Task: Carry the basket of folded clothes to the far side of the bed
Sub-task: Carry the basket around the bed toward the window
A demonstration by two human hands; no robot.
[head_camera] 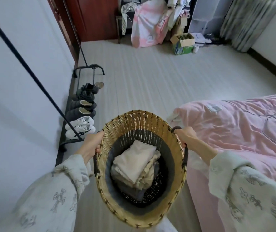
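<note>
A tall woven wicker basket (134,122) with a dark lower band hangs in front of me above the floor, low in the head view. Inside it lies a stack of folded clothes (134,164), pale beige on top. My left hand (92,144) is closed around the dark handle on the basket's left rim. My right hand (186,135) grips the matching handle on the right rim. The bed (244,128), covered in a rumpled pink quilt, lies to the right, its near corner beside the basket.
A black clothes rail (33,76) stands along the left wall, with several pairs of shoes (82,118) on its base. Pale striped floor (142,76) stretches ahead. At the far wall are a draped pink cloth (146,25), a cardboard box (183,43), white shelves and curtains.
</note>
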